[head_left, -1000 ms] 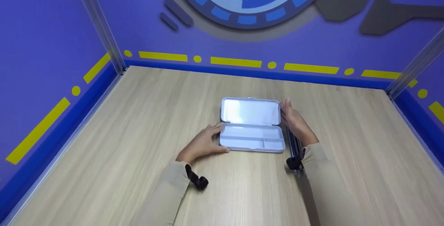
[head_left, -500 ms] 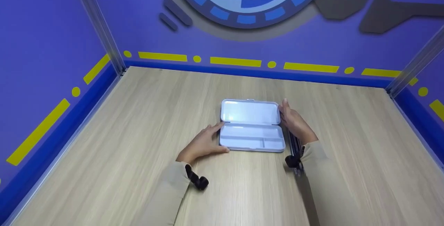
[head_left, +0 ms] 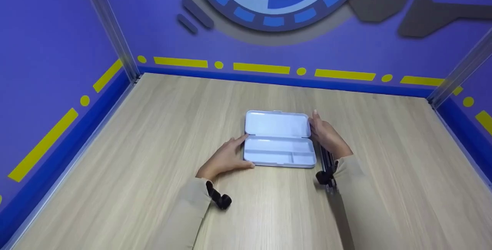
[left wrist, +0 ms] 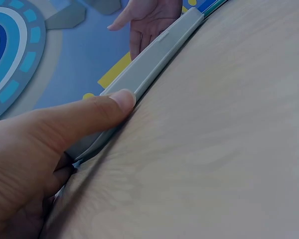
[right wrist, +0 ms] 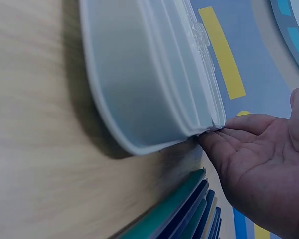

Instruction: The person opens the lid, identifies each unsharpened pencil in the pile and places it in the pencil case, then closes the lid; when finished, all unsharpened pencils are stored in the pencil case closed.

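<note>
Treat the pale case (head_left: 279, 140) central on the table (head_left: 153, 134) as probably light, stiff, slick, best held at four and eight o'clock, gripped at eight by the left hand (head_left: 224, 160), touched at two by extended fingers of the right hand (head_left: 328, 137).

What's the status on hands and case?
Left hand grips case; right hand touches lid. Case open, compartments look empty. Slim items close on its right.

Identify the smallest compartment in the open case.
The front right compartment, narrowest of the three; the front left one is wider, and the rear one runs full length.
</note>
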Motion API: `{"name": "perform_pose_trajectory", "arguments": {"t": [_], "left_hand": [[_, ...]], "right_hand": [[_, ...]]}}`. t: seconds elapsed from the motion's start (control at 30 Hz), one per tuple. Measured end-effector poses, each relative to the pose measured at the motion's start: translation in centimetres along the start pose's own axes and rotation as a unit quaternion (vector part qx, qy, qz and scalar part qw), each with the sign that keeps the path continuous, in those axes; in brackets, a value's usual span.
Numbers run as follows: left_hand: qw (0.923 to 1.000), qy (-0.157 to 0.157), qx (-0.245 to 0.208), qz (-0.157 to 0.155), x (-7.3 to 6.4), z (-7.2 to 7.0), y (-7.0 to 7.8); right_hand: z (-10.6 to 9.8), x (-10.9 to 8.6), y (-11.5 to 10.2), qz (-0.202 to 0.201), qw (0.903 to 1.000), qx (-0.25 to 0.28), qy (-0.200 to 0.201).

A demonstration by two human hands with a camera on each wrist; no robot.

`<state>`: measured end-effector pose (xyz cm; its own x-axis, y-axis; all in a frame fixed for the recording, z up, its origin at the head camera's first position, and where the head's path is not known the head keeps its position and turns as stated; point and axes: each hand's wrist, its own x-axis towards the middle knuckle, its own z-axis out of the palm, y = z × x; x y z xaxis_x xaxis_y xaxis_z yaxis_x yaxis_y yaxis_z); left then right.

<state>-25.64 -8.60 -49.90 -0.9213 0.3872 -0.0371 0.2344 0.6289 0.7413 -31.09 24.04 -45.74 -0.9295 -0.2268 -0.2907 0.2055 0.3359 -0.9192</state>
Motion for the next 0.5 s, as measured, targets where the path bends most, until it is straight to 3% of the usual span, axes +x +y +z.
{"name": "perform_pose_trajectory", "arguments": {"t": [0.27, 0.5], "left_hand": [[1.0000, 0.003, -0.007, 0.003, 0.0, 0.0, 0.0], [0.9999, 0.007, -0.004, 0.007, -0.1, 0.0, -0.1]], "right_hand": [[-1.0, -0.9, -0.8, -0.015, 0.9997, 0.003, -0.019], [-2.1, -3.1, -1.6, -0.022, 0.9939, -0.108, 0.005]]}}
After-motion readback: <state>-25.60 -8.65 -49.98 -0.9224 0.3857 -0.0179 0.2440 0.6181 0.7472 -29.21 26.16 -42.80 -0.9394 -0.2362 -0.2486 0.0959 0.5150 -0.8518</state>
